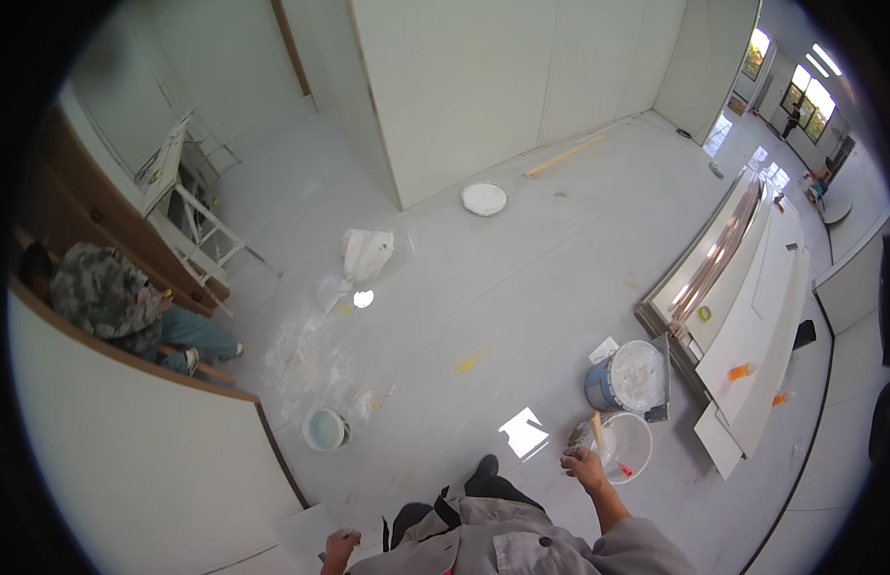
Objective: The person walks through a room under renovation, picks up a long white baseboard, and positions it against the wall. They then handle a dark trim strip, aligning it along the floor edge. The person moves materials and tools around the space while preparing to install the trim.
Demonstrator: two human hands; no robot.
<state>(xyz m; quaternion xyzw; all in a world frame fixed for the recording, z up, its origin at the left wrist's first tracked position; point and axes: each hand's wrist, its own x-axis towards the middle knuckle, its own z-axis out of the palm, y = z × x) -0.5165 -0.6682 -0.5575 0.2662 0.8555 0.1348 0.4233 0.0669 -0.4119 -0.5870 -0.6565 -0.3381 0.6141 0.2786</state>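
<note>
My right hand (584, 467) is closed at the left side of a white bucket (646, 463); whatever its fingers grip is too small to make out. A wooden handle (597, 430) rises from that bucket, and a small red thing (625, 470) shows inside it. Just behind stands a blue pail (601, 387) filled with white paste (638, 374), a grey flat tool (661, 407) against its right side. Low at the left, my left hand (341, 549) is curled beside a pale panel (301, 537). A small dark piece pokes out by its fingers; its kind is unclear.
White powder (306, 355) and a white sack (367, 253) lie on the floor. A small bucket (326, 429) stands left, a round white lid (483, 198) farther off. Stacked boards (752, 326) line the right. A person in camouflage (105, 292) sits beyond the left partition near a ladder (201, 225).
</note>
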